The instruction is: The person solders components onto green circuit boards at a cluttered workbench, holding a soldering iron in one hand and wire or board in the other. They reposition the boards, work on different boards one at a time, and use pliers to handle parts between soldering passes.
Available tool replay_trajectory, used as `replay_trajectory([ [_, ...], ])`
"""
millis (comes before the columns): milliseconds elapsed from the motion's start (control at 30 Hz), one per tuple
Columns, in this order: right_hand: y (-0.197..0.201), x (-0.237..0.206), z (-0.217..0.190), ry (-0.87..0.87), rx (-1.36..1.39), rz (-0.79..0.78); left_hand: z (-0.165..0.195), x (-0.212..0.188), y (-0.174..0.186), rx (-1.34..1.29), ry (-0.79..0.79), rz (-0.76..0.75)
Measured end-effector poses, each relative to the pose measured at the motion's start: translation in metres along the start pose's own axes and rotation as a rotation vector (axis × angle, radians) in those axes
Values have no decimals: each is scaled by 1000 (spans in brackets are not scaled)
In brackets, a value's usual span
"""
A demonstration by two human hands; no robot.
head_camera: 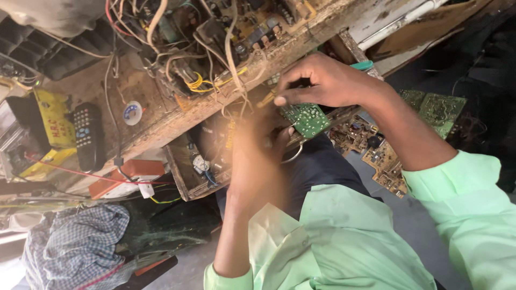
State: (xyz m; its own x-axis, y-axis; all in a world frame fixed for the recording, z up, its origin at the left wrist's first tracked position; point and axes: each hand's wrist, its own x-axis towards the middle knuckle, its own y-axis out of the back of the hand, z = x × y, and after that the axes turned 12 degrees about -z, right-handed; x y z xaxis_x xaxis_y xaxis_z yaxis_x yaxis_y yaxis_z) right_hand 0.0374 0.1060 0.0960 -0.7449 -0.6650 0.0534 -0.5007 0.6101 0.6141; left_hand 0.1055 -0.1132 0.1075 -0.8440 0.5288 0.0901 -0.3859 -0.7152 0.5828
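Sleeves: pale green, closest to cam, both arms reaching to small green circuit board [305, 119].
Right hand [328, 83]: above board, thumb + fingers pinched on its top edge, holding it.
Left hand [258, 156]: blurred, just below-left of board; grip can't tell, thin metal bit near it.
Board: held in air, just in front of wooden bench [161, 115].
Progress: work on board looks mid-way; nothing visibly finished.
Bench top: wires, chassis; remote [88, 134] far left of board.
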Motion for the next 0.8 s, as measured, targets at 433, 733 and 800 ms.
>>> replay_trajectory([
  [433,-7,12,10,73,94,-65,-3,2,-5,154,-135,75],
  [733,-13,-1,23,108,27,26,-5,2,-5,168,-179,59],
  [800,-14,-8,22,-99,7,35,-6,2,-5,134,-123,35],
])
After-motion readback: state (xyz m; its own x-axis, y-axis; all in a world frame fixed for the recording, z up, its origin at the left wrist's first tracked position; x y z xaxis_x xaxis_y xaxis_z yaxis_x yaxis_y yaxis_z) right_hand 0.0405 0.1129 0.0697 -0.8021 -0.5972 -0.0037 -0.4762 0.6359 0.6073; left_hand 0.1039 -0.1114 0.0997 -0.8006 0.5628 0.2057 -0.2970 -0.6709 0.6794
